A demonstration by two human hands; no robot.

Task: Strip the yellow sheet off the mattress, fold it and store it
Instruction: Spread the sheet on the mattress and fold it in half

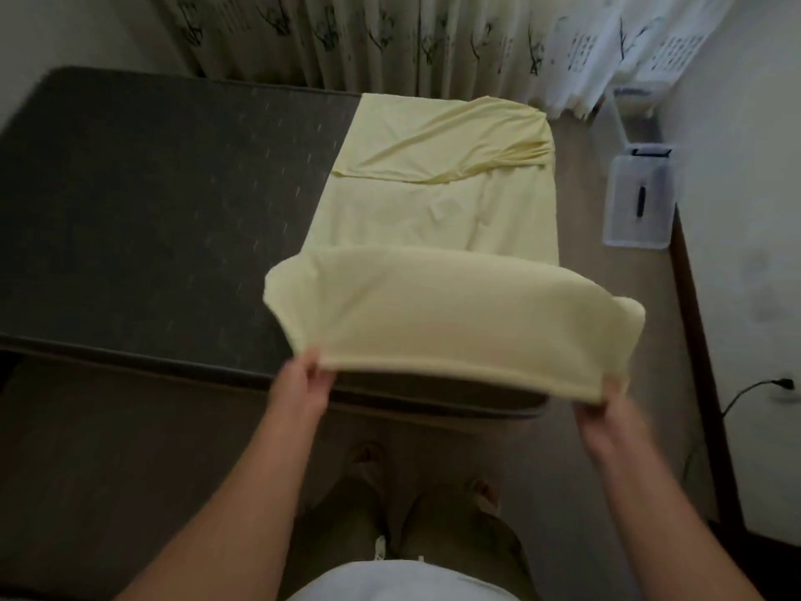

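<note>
The yellow sheet [433, 210] lies folded into a long strip along the right side of the dark grey mattress [151, 201]. Its near end is lifted off the mattress and curls over in the air. My left hand [303, 383] pinches the near left corner of that lifted end. My right hand [607, 405] grips the near right corner, its fingertips hidden under the cloth. The far end of the sheet is bunched and wrinkled near the curtain.
Patterned curtains [390, 36] hang behind the mattress. A clear plastic storage box [639, 201] stands on the floor at the right, near a white wall with a dark skirting board and a plugged-in cable [745, 390]. My slippered feet stand on the brown floor below.
</note>
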